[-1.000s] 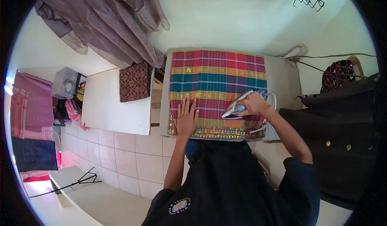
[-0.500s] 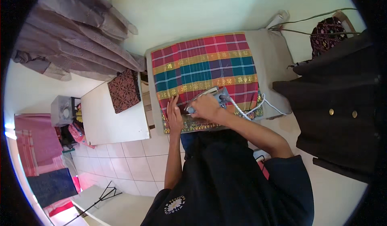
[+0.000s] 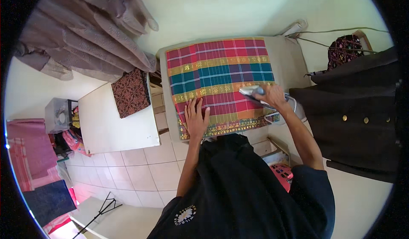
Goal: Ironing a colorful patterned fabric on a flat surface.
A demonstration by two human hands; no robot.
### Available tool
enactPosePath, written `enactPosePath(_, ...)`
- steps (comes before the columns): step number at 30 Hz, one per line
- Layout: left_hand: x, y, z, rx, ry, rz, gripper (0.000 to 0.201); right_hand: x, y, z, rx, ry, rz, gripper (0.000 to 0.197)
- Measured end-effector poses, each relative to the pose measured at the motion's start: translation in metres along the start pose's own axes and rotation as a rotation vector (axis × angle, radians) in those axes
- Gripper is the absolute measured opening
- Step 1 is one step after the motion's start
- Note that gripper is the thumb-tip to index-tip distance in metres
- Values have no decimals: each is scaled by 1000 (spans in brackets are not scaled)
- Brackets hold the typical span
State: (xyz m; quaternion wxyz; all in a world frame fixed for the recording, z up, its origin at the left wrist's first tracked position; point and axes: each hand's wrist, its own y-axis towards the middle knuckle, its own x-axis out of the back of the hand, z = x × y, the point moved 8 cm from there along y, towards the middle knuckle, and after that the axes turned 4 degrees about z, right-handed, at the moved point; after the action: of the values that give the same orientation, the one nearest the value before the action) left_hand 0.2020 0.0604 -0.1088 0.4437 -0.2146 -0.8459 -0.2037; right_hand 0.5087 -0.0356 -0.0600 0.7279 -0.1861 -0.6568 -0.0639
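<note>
A plaid cloth (image 3: 221, 75) in red, teal and gold, with a patterned border along its near edge, lies folded flat on a padded grey ironing table (image 3: 287, 60). My right hand (image 3: 272, 96) grips a clothes iron (image 3: 251, 91) by its handle, over the right part of the cloth. The iron's tip points left; whether its soleplate touches the cloth is hard to tell. A pale cord (image 3: 293, 104) loops from its back. My left hand (image 3: 196, 118) rests flat on the near left of the cloth, fingers spread, holding nothing.
On the left a white table (image 3: 117, 130) carries a folded brown patterned cloth (image 3: 131, 93). Grey-purple fabric (image 3: 89, 30) hangs at upper left. A dark garment with gold buttons (image 3: 349, 107) hangs at right, near a wall cable (image 3: 341, 31). A clear plastic box (image 3: 58, 115) stands far left.
My right hand has carried the iron to the right, away from my left hand. My left hand has spread its fingers flatter on the cloth. The view has shifted slightly.
</note>
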Motion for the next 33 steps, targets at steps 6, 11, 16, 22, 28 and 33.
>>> enactPosePath(6,4,-1,11,46,-238,-8,52,-17,-22,106,450,7,41,50)
enactPosePath(11,6,-5,16,44,-332,-66,54,-23,13,187,152,68,-74,53)
enactPosePath(16,6,-1,13,42,-261,-61,56,-31,43,210,145,42,-72,54)
enactPosePath(22,-1,-7,21,63,-186,-9,58,-30,28,124,-298,273,-163,36)
enactPosePath(28,0,-1,7,39,-138,6,62,-2,71,71,-385,379,-277,42)
enactPosePath(33,-8,-2,10,59,-118,23,62,-17,68,66,-433,341,-235,42)
